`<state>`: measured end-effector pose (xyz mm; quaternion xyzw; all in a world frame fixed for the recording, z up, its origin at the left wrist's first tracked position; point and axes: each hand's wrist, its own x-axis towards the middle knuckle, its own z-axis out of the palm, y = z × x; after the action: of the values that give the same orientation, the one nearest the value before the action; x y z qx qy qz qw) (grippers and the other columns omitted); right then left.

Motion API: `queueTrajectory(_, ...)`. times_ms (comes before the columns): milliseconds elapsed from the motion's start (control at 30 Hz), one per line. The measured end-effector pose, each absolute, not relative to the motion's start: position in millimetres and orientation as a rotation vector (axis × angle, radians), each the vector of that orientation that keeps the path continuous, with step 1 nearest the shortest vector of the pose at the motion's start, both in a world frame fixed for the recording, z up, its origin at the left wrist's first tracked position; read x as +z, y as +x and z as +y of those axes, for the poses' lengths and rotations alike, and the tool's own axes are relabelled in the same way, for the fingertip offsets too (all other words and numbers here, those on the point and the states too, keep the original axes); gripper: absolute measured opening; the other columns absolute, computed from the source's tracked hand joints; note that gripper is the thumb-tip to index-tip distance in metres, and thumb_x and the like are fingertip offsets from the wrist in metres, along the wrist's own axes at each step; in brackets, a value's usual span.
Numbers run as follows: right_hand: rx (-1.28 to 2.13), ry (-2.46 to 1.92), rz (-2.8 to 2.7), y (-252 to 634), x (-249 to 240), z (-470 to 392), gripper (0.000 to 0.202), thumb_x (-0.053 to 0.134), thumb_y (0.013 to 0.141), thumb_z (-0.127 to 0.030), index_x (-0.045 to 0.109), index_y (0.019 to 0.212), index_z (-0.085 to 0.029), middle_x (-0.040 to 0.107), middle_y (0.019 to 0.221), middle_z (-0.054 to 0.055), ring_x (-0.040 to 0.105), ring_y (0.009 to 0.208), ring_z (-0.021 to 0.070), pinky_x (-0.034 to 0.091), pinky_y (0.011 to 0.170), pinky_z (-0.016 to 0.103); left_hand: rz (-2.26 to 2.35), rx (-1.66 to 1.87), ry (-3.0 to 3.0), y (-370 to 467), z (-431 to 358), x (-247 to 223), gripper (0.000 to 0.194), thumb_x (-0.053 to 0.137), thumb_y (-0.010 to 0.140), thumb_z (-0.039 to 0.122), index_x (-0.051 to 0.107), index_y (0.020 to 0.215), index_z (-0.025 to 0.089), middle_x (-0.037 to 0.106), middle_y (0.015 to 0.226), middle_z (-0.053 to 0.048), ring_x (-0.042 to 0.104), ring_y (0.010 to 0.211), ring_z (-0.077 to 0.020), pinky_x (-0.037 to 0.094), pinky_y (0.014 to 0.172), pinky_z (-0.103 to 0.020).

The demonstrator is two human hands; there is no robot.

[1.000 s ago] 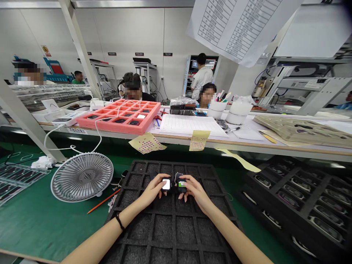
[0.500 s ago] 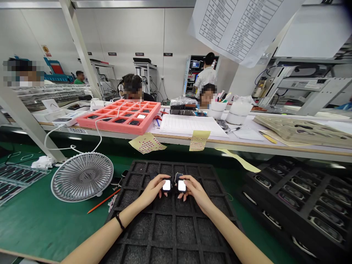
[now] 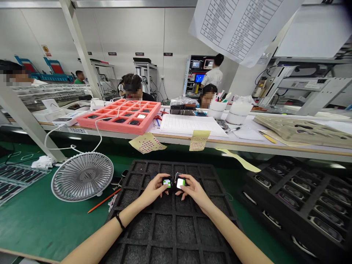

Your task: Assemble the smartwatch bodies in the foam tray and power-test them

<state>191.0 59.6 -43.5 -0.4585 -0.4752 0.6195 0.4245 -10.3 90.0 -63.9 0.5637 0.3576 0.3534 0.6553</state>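
My left hand (image 3: 152, 191) grips a small black device with a lit screen (image 3: 167, 182) showing green and white. My right hand (image 3: 192, 190) grips a second small black device (image 3: 180, 182) whose screen glows white and green. Both devices sit side by side just above a black foam tray (image 3: 170, 227) with empty square pockets, directly in front of me. A dark band circles my left wrist.
A white desk fan (image 3: 82, 176) lies left of the tray, an orange pencil (image 3: 103, 201) beside it. Black trays holding devices (image 3: 302, 198) stand at right. On the raised shelf: a pink tray (image 3: 123, 116), papers, cups. Other people work behind it.
The left device's screen turned from white to green and white. The right device's screen went green-white, then white, now white with green. Both hands lifted slightly. A person at the back moved right.
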Motion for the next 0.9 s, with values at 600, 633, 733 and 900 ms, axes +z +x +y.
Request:
queueTrajectory(600, 1.506, -1.25, -1.144, 190.9, -35.6, 58.2, 0.046, 0.061, 0.077, -0.054, 0.054, 0.103, -0.017, 0.061, 0.084, 0.004, 0.063, 0.053, 0.0162, 0.046, 0.048, 0.025, 0.795, 0.769, 1.301, -11.6, 89.9, -61.3, 0.046, 0.056, 0.08, 0.047, 0.049, 0.113, 0.015, 0.058, 0.091, -0.005, 0.06, 0.06, -0.0112, 0.038, 0.045, -0.018)
queueTrajectory(633, 1.504, -1.253, -1.141, 191.0, -35.5, 58.3, 0.046, 0.061, 0.076, -0.054, 0.054, 0.102, -0.017, 0.061, 0.084, 0.004, 0.063, 0.052, 0.0157, 0.046, 0.048, 0.025, 0.8, 0.774, 1.3, -11.6, 90.2, -61.2, 0.046, 0.054, 0.081, 0.049, 0.05, 0.112, 0.015, 0.058, 0.089, -0.004, 0.06, 0.058, -0.0113, 0.039, 0.045, -0.019)
queueTrajectory(733, 1.491, -1.268, -1.132, 191.5, -35.9, 58.7, 0.047, 0.061, 0.076, -0.056, 0.054, 0.1, -0.016, 0.061, 0.079, 0.003, 0.061, 0.048, 0.0146, 0.044, 0.046, 0.024, 0.822, 0.772, 1.291, -11.6, 90.5, -59.9, 0.046, 0.05, 0.083, 0.052, 0.054, 0.11, 0.014, 0.058, 0.081, -0.003, 0.059, 0.055, -0.012, 0.04, 0.046, -0.021)
queueTrajectory(900, 1.484, -1.281, -1.134, 191.6, -36.5, 58.9, 0.046, 0.063, 0.074, -0.055, 0.054, 0.097, -0.016, 0.062, 0.076, 0.002, 0.057, 0.043, 0.0123, 0.044, 0.044, 0.024, 0.858, 0.752, 1.289, -12.5, 89.7, -56.0, 0.044, 0.048, 0.085, 0.052, 0.057, 0.105, 0.015, 0.059, 0.075, -0.002, 0.057, 0.052, -0.0115, 0.04, 0.047, -0.021)
